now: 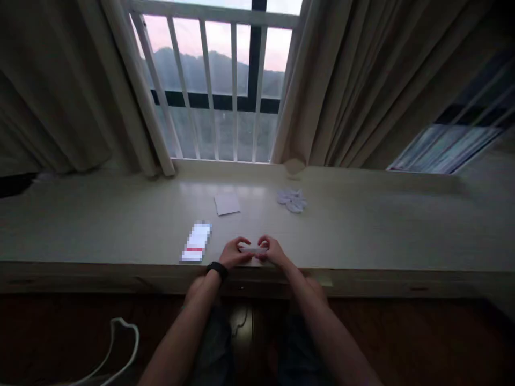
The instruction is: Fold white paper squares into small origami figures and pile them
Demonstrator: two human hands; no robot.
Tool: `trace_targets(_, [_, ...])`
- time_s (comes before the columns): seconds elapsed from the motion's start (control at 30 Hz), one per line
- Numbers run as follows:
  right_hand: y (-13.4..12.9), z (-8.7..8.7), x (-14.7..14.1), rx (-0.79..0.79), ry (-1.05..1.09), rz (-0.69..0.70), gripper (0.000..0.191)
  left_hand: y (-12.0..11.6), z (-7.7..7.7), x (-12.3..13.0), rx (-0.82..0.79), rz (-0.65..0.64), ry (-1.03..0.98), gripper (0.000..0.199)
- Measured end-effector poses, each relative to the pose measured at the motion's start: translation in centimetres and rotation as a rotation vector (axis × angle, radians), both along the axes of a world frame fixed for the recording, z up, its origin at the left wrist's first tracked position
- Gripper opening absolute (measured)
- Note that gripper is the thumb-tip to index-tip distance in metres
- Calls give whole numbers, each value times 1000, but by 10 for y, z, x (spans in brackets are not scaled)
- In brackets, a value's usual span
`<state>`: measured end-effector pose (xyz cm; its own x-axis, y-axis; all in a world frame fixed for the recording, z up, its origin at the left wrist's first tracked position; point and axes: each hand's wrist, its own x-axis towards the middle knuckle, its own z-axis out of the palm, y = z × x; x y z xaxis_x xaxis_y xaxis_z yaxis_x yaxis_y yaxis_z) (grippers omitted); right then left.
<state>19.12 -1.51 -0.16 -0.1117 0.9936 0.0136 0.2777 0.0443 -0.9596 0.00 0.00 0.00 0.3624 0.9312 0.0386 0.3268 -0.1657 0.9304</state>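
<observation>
We hold a pale strip (pixel 253 250) between our two hands, close over the near edge of the desk (pixel 362 230); whether it touches the surface we cannot tell. Its long axis runs from side to side, across our body and roughly along the desk's front edge; each hand has one end, so neither is nearer to it than the other, and this crosswise lie is what any turn of the strip would hinge on. Our left hand (pixel 234 253) is curled round the left end, thumb on the near side and fingers bent over the far side; our right hand (pixel 272 251) mirrors it at the right end; both are closed on the strip, and only its middle shows bare between them. The thumbs come close together on our side of it; whether they meet, and whether the strip is folded, is too small to make out.

Beyond the left hand, a little to its left, lies a square of paper (pixel 227 204), flat and slightly turned; beyond the right hand, a little to its right, sits a white cluster (pixel 292 201) with petal-like points. The phone (pixel 197 241), lit and slanted, lies to the left of our left hand, near but apart; a black band (pixel 218 271) circles our left wrist; behind everything, curtains (pixel 350 80) flank a barred window (pixel 223 131).
</observation>
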Motion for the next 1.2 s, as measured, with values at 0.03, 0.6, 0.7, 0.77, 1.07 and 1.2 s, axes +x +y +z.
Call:
trace_targets(0.03, [0,0,1,-3,-3,18,37,1,1,-1,-5,-25,9,48])
trace_targets(0.6, [-6,-7,-4,125,-57,-132,33,-3,7,1,-67,49,-46,44])
trace_targets(0.7, [-7,-8,-1,131,-32,-84,26,-5,11,0,-140,74,-105,41])
trace_targets(0.77, [-7,-8,0,114,-18,-76,25,-7,15,1,-217,75,-168,41])
trace_targets(1.07, [-10,-1,5,-42,185,-67,26,-8,22,1,-323,-23,-228,40])
trace_targets(1.2, [-11,2,5,-111,303,-66,25,-9,23,0,-337,-57,-223,35])
